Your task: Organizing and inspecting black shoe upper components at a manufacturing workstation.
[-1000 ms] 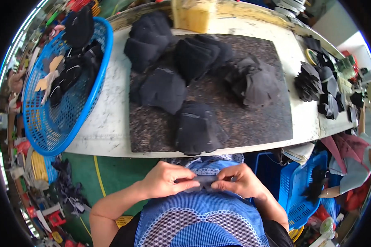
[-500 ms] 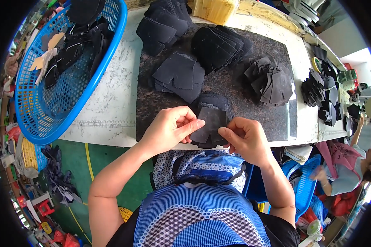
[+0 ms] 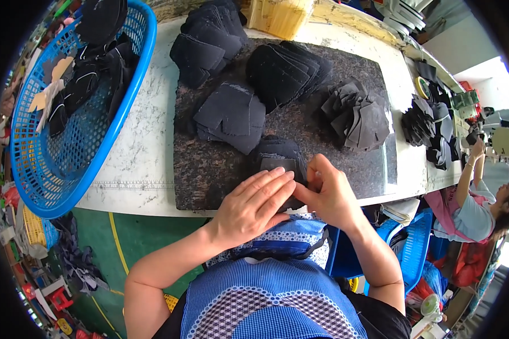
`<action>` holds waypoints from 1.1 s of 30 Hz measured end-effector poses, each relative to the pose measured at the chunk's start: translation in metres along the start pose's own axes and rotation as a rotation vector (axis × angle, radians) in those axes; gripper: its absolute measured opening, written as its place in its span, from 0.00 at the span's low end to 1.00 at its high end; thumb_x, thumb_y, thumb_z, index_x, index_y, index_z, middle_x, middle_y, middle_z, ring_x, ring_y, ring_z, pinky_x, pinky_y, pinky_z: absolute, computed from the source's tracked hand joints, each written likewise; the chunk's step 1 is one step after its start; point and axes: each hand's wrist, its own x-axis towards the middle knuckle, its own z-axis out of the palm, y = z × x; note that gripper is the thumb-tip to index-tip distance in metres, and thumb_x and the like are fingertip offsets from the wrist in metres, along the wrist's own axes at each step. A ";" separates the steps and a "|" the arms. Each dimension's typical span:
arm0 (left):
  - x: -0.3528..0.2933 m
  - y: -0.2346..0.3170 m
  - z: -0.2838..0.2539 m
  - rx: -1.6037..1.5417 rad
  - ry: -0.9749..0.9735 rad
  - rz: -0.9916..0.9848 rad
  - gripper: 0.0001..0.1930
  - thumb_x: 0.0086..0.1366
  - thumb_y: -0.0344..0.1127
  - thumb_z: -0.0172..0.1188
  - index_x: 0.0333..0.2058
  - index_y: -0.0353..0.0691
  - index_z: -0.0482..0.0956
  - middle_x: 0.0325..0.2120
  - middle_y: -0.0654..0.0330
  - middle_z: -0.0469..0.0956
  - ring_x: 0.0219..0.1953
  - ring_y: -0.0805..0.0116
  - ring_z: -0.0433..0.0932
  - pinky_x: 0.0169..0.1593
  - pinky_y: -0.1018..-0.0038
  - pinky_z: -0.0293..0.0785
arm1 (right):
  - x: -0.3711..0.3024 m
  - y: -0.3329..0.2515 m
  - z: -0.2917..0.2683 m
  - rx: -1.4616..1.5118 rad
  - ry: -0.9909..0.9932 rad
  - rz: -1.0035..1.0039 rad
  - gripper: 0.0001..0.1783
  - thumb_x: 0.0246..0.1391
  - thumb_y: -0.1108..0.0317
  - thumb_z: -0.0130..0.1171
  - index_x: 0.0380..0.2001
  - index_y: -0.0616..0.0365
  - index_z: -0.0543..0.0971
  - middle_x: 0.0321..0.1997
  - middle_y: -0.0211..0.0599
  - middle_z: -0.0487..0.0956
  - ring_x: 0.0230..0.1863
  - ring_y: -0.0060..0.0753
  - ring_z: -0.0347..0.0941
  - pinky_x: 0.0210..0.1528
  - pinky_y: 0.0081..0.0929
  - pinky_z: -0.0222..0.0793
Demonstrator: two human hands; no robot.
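Observation:
Close to the table's front edge, a small dark grey cut piece (image 3: pixel 277 164) lies on a small stack of black cut pieces (image 3: pixel 280 148). My left hand (image 3: pixel 251 204) rests flat on the piece, its fingers stretched out together and covering most of it. At the piece's right side, my right hand (image 3: pixel 335 193) is closed in a pinch, with the thumb pressed at the edge. Its fingertips are partly hidden. Beyond my hands lie a notched black stack (image 3: pixel 232 116), a rounded black stack (image 3: pixel 288 73) and a fanned pile of small grey-black pieces (image 3: pixel 359 118).
These stacks sit on a dark speckled slab (image 3: pixel 209 175) on a white table (image 3: pixel 130 164). Another black stack (image 3: pixel 209 42) is at the back left. A blue plastic basket (image 3: pixel 104 152) holds black pieces. On the right, a co-worker (image 3: pixel 472 209) has an arm raised.
My left hand has gone from pinching the piece's left side to lying flat over it. The piece has come down onto the stack. The view has shifted slightly; the co-worker's arms have moved up.

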 end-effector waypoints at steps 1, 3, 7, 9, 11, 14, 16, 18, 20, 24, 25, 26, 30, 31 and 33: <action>-0.003 0.003 0.000 -0.022 -0.004 -0.020 0.33 0.69 0.50 0.67 0.63 0.32 0.75 0.65 0.49 0.74 0.69 0.52 0.71 0.72 0.56 0.67 | 0.004 0.000 -0.009 0.035 -0.076 0.083 0.22 0.55 0.64 0.77 0.33 0.59 0.70 0.19 0.33 0.75 0.20 0.21 0.72 0.22 0.27 0.67; -0.001 0.007 0.001 -0.025 0.002 -0.048 0.35 0.68 0.54 0.67 0.63 0.32 0.74 0.66 0.49 0.73 0.70 0.51 0.70 0.71 0.55 0.68 | 0.018 -0.003 -0.027 0.092 -0.078 -0.030 0.17 0.57 0.70 0.73 0.33 0.59 0.71 0.22 0.27 0.72 0.25 0.14 0.67 0.24 0.23 0.64; 0.004 0.012 0.007 0.002 0.032 -0.076 0.36 0.66 0.61 0.66 0.59 0.35 0.78 0.62 0.49 0.73 0.65 0.49 0.71 0.68 0.52 0.68 | 0.061 -0.065 -0.001 0.121 0.186 -0.512 0.11 0.56 0.77 0.70 0.38 0.60 0.77 0.29 0.30 0.75 0.28 0.19 0.70 0.30 0.24 0.69; 0.008 0.005 0.003 -0.069 0.125 -0.036 0.33 0.65 0.60 0.68 0.55 0.36 0.80 0.58 0.50 0.73 0.59 0.48 0.72 0.64 0.51 0.68 | 0.097 -0.064 0.015 -0.238 0.149 -0.780 0.16 0.50 0.71 0.74 0.41 0.58 0.81 0.37 0.38 0.79 0.37 0.40 0.77 0.40 0.34 0.76; 0.000 -0.005 -0.027 0.004 0.244 -0.027 0.29 0.67 0.53 0.67 0.56 0.36 0.78 0.54 0.50 0.74 0.57 0.49 0.74 0.61 0.51 0.70 | 0.115 -0.052 0.022 -0.420 0.134 -0.862 0.18 0.49 0.68 0.75 0.42 0.58 0.82 0.39 0.40 0.79 0.41 0.46 0.78 0.44 0.38 0.77; -0.037 -0.031 -0.063 0.084 0.491 -0.297 0.20 0.65 0.36 0.70 0.53 0.37 0.80 0.48 0.53 0.80 0.48 0.51 0.79 0.53 0.57 0.75 | 0.121 -0.056 0.029 -0.388 0.082 -0.876 0.15 0.49 0.69 0.76 0.40 0.59 0.83 0.37 0.41 0.80 0.43 0.49 0.79 0.46 0.39 0.77; -0.042 -0.045 -0.075 0.113 0.496 -0.373 0.14 0.64 0.28 0.69 0.49 0.38 0.82 0.44 0.53 0.82 0.45 0.52 0.80 0.51 0.61 0.76 | 0.124 -0.056 0.031 -0.318 0.085 -0.838 0.12 0.51 0.69 0.76 0.36 0.61 0.84 0.36 0.39 0.80 0.42 0.46 0.79 0.45 0.36 0.77; -0.027 -0.054 -0.072 0.136 0.421 -0.234 0.11 0.64 0.30 0.70 0.45 0.38 0.84 0.42 0.55 0.83 0.45 0.54 0.82 0.51 0.60 0.77 | 0.126 -0.059 0.028 -0.254 0.058 -0.752 0.09 0.54 0.69 0.74 0.34 0.63 0.85 0.35 0.39 0.80 0.38 0.40 0.80 0.42 0.33 0.76; 0.005 -0.059 -0.069 0.172 0.300 -0.030 0.14 0.63 0.32 0.70 0.47 0.38 0.84 0.45 0.56 0.82 0.49 0.54 0.81 0.55 0.59 0.76 | 0.128 -0.063 0.027 -0.214 0.030 -0.631 0.08 0.57 0.70 0.70 0.35 0.63 0.85 0.32 0.38 0.81 0.32 0.32 0.78 0.38 0.30 0.75; 0.033 -0.078 -0.053 0.254 0.162 -0.125 0.15 0.63 0.35 0.70 0.48 0.39 0.83 0.46 0.57 0.80 0.52 0.54 0.78 0.58 0.59 0.72 | 0.128 -0.078 0.016 0.017 0.174 -0.496 0.10 0.56 0.65 0.70 0.34 0.61 0.86 0.30 0.47 0.85 0.33 0.47 0.85 0.39 0.38 0.79; 0.037 -0.077 -0.055 0.224 0.146 -0.147 0.15 0.63 0.34 0.70 0.47 0.39 0.83 0.46 0.57 0.80 0.53 0.54 0.78 0.58 0.59 0.72 | 0.132 -0.071 0.017 0.049 0.210 -0.611 0.11 0.55 0.64 0.70 0.35 0.61 0.87 0.30 0.46 0.85 0.32 0.49 0.85 0.38 0.37 0.80; 0.040 -0.075 -0.057 0.195 0.127 -0.171 0.14 0.63 0.34 0.70 0.46 0.39 0.84 0.47 0.57 0.80 0.53 0.54 0.78 0.58 0.60 0.72 | 0.129 -0.062 0.013 -0.057 0.148 -0.599 0.10 0.59 0.67 0.70 0.39 0.63 0.86 0.32 0.40 0.85 0.32 0.28 0.79 0.39 0.28 0.77; 0.023 -0.070 -0.059 0.250 0.309 -0.110 0.14 0.58 0.26 0.72 0.43 0.39 0.83 0.38 0.57 0.82 0.41 0.52 0.82 0.46 0.61 0.79 | 0.109 -0.048 0.008 -0.283 0.259 -0.891 0.09 0.59 0.68 0.70 0.41 0.60 0.87 0.41 0.40 0.85 0.40 0.34 0.82 0.44 0.28 0.78; 0.013 -0.063 -0.060 0.182 0.306 -0.083 0.15 0.56 0.26 0.73 0.43 0.39 0.83 0.38 0.57 0.82 0.40 0.53 0.82 0.44 0.62 0.79 | 0.097 -0.055 -0.004 -0.144 0.288 -0.808 0.09 0.58 0.68 0.70 0.40 0.60 0.86 0.38 0.41 0.85 0.40 0.41 0.82 0.44 0.35 0.78; 0.008 -0.044 -0.056 0.033 0.262 0.000 0.15 0.54 0.28 0.75 0.41 0.42 0.83 0.38 0.58 0.82 0.40 0.57 0.82 0.43 0.62 0.80 | 0.072 -0.048 -0.024 0.044 0.305 -0.642 0.08 0.56 0.70 0.69 0.38 0.60 0.84 0.35 0.40 0.84 0.40 0.48 0.81 0.45 0.42 0.77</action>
